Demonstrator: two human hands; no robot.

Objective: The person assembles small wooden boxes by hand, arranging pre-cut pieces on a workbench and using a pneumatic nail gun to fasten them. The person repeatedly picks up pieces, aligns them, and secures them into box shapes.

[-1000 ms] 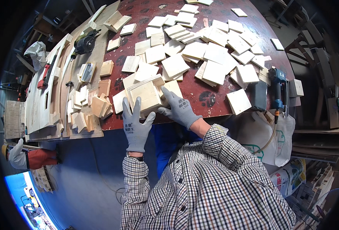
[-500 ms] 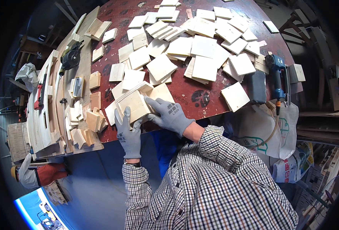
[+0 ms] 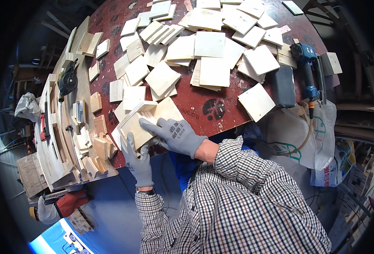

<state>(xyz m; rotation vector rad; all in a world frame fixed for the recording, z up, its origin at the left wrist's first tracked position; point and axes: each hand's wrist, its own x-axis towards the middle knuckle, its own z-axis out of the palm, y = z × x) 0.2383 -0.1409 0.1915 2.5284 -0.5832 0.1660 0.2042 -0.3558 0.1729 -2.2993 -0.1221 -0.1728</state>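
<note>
A worker in a checked shirt [image 3: 237,199] leans over the near edge of a red-topped bench [image 3: 231,108], both hands in gray gloves. The left hand [image 3: 139,165] has its fingers curled on the near side of a pale wooden piece [image 3: 134,129], its thumb partly tucked behind the other glove. The right hand [image 3: 179,135] crosses from the right, fingers laid on the top face of the same piece, which it helps hold; its thumb is hidden. The piece sits at the near edge, toward the near left corner, tilted, with raised strips along its far side.

Farther right, by the same edge, lie a lone square panel [image 3: 256,101], a dark block-shaped object [image 3: 282,86] and a blue power tool [image 3: 307,72] with a hose. A white sack [image 3: 322,135] hangs below. At left, small wooden offcuts [image 3: 96,146] cluster near the corner. Loose square panels [image 3: 212,70] spread toward the far edge, while a black round tool [image 3: 68,79] rests along the left side. Beyond the near left corner is another person [image 3: 70,203] in red and gray.
</note>
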